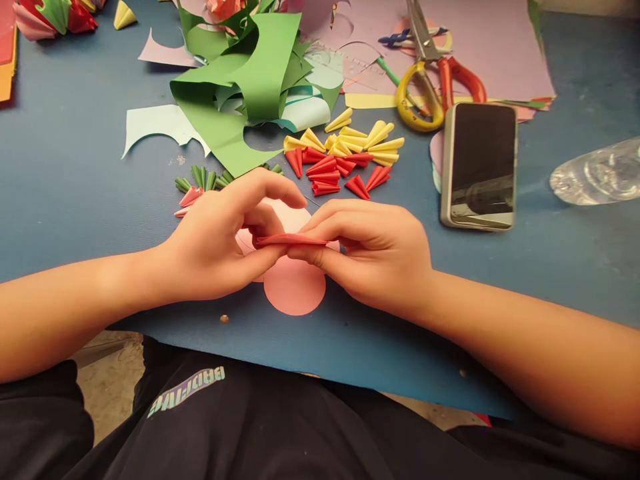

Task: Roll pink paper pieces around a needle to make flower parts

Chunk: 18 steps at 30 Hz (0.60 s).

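Between my two hands is a piece of red paper [291, 239], seen nearly edge-on and looking folded or curved. My left hand [220, 233] pinches its left end between thumb and fingers, with the index finger arched above. My right hand [370, 247] grips the right end between thumb and fingertips. Under them lie pink paper circles [295, 287], partly covered by the hands. Just beyond are small rolled cones: red cones [327, 173], yellow cones [367, 139], green cones [200, 179] and a few pink cones [191, 196] beside my left hand.
Green paper scraps [270, 67] and a pale scrap [160, 127] lie at the back. Scissors [425, 67] rest on stacked paper sheets [500, 47]. A phone [480, 167] and a clear bottle [600, 172] are on the right. The blue table's [350, 353] front edge is close to my lap.
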Available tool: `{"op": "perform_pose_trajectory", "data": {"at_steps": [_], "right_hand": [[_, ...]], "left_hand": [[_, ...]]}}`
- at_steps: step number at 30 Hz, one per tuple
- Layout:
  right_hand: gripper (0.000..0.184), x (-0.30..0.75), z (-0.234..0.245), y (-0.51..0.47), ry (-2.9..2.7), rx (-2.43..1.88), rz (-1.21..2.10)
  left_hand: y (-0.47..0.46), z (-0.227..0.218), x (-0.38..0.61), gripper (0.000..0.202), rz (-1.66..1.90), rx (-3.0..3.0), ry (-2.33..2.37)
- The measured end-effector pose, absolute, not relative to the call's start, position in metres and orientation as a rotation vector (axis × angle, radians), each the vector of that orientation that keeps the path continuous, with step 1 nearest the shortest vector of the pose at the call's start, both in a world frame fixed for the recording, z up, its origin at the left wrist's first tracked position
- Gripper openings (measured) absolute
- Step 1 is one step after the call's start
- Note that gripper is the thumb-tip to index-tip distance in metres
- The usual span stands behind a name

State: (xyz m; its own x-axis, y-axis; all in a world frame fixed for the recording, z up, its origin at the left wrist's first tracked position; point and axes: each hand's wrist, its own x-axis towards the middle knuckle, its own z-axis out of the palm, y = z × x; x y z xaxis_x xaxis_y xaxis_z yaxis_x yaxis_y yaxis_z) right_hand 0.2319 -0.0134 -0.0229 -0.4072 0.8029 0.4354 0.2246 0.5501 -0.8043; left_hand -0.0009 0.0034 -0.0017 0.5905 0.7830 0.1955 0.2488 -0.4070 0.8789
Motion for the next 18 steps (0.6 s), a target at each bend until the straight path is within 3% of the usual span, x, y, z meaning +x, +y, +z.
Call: {"op": "perform_pose_trajectory", "data": {"at_steps": [10, 14, 18], "right_hand": [[0.029, 0.2385, -0.0204, -0.0115, -1.91, -0.742, 0.96], [0.011, 0.2376, -0.0224, -0.0099, -1.991, -0.709, 0.779], [0.008, 0.2345, -0.0245, -0.0089, -2.077, -0.668, 0.75]], "left_hand": [[0.0022, 0.0025, -0.0041, 0.043, 0.793, 2.04, 0.778], [-0.0004, 0.0043, -0.0032, 0.051, 0.657, 2.083, 0.856], [-0.0018, 0.0043, 0.0008, 0.059, 0.576, 2.2, 0.842]]}}
